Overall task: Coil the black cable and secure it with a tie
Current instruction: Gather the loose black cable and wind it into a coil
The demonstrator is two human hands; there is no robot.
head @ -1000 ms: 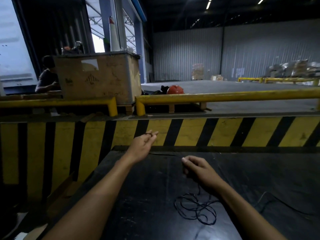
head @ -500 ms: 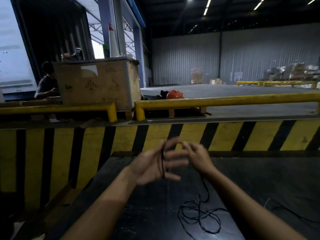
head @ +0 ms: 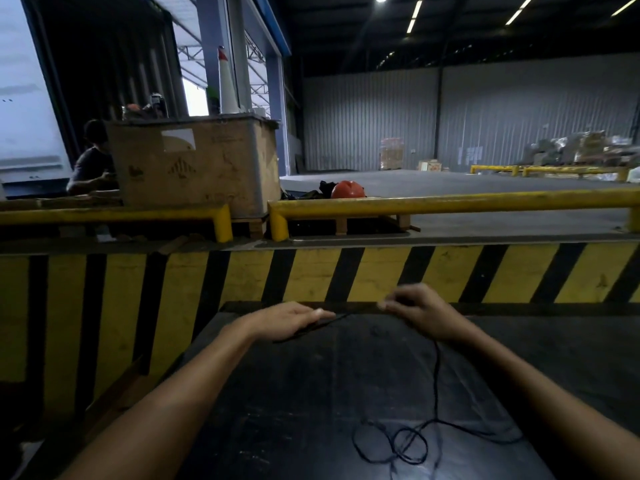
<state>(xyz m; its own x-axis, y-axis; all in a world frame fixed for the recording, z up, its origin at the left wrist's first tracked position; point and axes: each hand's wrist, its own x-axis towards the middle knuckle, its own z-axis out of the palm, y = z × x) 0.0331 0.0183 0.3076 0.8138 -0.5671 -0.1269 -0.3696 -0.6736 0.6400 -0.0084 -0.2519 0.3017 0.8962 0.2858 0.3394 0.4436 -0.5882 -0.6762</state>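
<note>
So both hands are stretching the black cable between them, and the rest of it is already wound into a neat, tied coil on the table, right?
Not quite. The head view shows the rest of the black cable lying in a loose, untied tangle on the table.

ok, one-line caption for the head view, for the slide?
Left hand and right hand stretch black cable between them above loose loops on a dark table.

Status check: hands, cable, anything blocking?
Left hand and right hand apart, each pinching the black cable. Most of it loose and tangled on the dark table. No tie visible. Nothing blocking.
</note>
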